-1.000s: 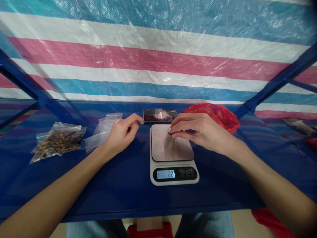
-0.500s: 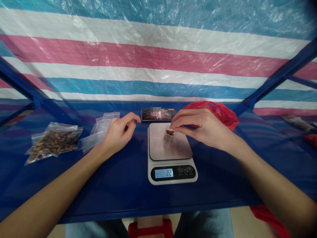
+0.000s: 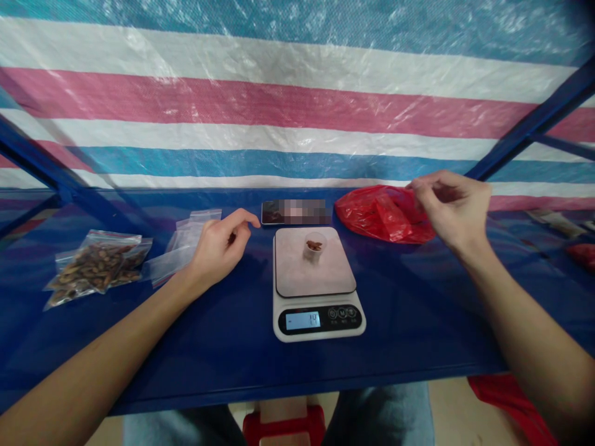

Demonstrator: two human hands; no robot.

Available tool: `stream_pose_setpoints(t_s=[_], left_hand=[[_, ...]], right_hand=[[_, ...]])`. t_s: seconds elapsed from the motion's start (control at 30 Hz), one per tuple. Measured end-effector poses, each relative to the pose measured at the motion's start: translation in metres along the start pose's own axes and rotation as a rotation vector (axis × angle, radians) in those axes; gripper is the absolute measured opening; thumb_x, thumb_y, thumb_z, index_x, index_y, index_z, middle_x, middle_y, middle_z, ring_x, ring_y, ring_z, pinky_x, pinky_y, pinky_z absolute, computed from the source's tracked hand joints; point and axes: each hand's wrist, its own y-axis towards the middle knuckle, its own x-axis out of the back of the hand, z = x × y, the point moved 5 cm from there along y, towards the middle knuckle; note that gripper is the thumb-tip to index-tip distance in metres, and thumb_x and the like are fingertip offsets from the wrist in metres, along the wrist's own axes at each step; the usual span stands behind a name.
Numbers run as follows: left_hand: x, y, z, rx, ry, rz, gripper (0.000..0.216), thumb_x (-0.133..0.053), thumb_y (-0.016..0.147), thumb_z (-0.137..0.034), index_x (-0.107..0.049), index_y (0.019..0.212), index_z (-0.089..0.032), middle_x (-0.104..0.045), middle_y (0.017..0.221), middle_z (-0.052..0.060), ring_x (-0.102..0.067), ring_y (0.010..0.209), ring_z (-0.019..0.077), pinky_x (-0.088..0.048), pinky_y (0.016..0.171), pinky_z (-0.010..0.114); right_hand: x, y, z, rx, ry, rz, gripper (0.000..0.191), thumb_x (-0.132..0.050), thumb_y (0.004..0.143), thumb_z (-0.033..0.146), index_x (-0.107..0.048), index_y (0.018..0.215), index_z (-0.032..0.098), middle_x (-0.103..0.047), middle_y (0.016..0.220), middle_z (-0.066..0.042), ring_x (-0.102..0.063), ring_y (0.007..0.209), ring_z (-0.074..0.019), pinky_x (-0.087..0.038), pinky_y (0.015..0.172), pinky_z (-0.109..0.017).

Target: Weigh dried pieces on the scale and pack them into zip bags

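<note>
A small clear cup (image 3: 314, 246) with brown bits in it stands on the plate of a white kitchen scale (image 3: 316, 284), whose lit display shows digits. My left hand (image 3: 218, 246) rests on the blue shelf left of the scale, fingers loosely curled with nothing in them, beside a pile of empty clear zip bags (image 3: 183, 246). Over the right edge of a crumpled red plastic bag (image 3: 382, 214) hovers my right hand (image 3: 450, 207), its fingertips pinched together; what they hold, if anything, is too small to make out.
Filled zip bags of brown pieces (image 3: 95, 267) lie at the far left. A phone (image 3: 294, 212) lies flat behind the scale. Blue frame posts (image 3: 525, 133) rise at both sides before a striped tarp. More small items (image 3: 583, 253) lie at the far right.
My right hand has left the cup on the scale and moved right and up to the red bag. The scale reading has changed. My left hand has barely moved.
</note>
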Motion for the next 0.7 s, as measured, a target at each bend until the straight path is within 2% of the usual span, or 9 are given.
stream_pose_setpoints(t_s=[0.1,0.2,0.3,0.43,0.53,0.7], left_hand=[[0.001,0.000,0.002,0.009,0.018,-0.017,0.024,-0.048,0.096,-0.020,-0.072,0.093,-0.020,-0.052,0.056,-0.006,-0.043,0.048,0.0100,-0.033,0.051,0.022],[0.002,0.000,0.002,0.007,0.020,-0.023,0.025,-0.047,0.097,-0.019,-0.072,0.093,-0.019,-0.051,0.056,-0.006,-0.042,0.047,0.0096,-0.032,0.050,0.022],[0.003,0.000,0.001,0.018,0.005,-0.019,0.026,-0.046,0.097,-0.018,-0.072,0.093,-0.019,-0.046,0.053,-0.007,-0.039,0.045,0.0092,-0.030,0.049,0.023],[0.004,0.001,0.000,0.045,-0.023,-0.014,0.028,-0.044,0.098,-0.018,-0.072,0.094,-0.019,-0.045,0.053,-0.007,-0.039,0.043,0.0088,-0.029,0.047,0.023],[0.004,0.002,-0.001,0.042,-0.029,-0.014,0.028,-0.044,0.097,-0.018,-0.072,0.094,-0.019,-0.045,0.052,-0.007,-0.038,0.042,0.0086,-0.028,0.047,0.022],[0.005,0.002,-0.002,0.034,-0.019,-0.016,0.027,-0.044,0.097,-0.018,-0.071,0.094,-0.019,-0.046,0.052,-0.007,-0.038,0.043,0.0090,-0.029,0.047,0.022]], right_hand=[[-0.008,-0.003,-0.009,-0.010,-0.112,0.187,0.037,-0.068,0.093,0.036,-0.061,0.060,0.021,-0.054,0.055,0.002,-0.044,0.051,-0.0119,-0.034,0.052,-0.029],[-0.018,-0.008,-0.010,0.045,-0.222,0.332,0.042,-0.063,0.095,0.040,-0.056,0.058,0.021,-0.050,0.055,0.003,-0.043,0.051,-0.0118,-0.034,0.053,-0.029],[-0.026,-0.011,-0.011,0.088,-0.299,0.396,0.034,-0.059,0.094,0.035,-0.060,0.063,0.022,-0.059,0.059,0.001,-0.052,0.053,-0.0147,-0.039,0.056,-0.030],[-0.026,-0.008,-0.015,0.109,-0.308,0.386,0.019,-0.056,0.087,0.023,-0.073,0.080,0.022,-0.078,0.084,-0.005,-0.072,0.072,-0.0240,-0.053,0.071,-0.035],[-0.027,-0.008,-0.017,0.147,-0.275,0.440,0.021,-0.056,0.085,0.020,-0.077,0.089,0.021,-0.080,0.094,-0.008,-0.075,0.084,-0.0275,-0.056,0.078,-0.038],[-0.037,-0.013,-0.023,0.232,-0.201,0.633,0.013,-0.062,0.087,0.024,-0.076,0.085,0.023,-0.078,0.094,-0.009,-0.075,0.088,-0.0297,-0.059,0.080,-0.041]])
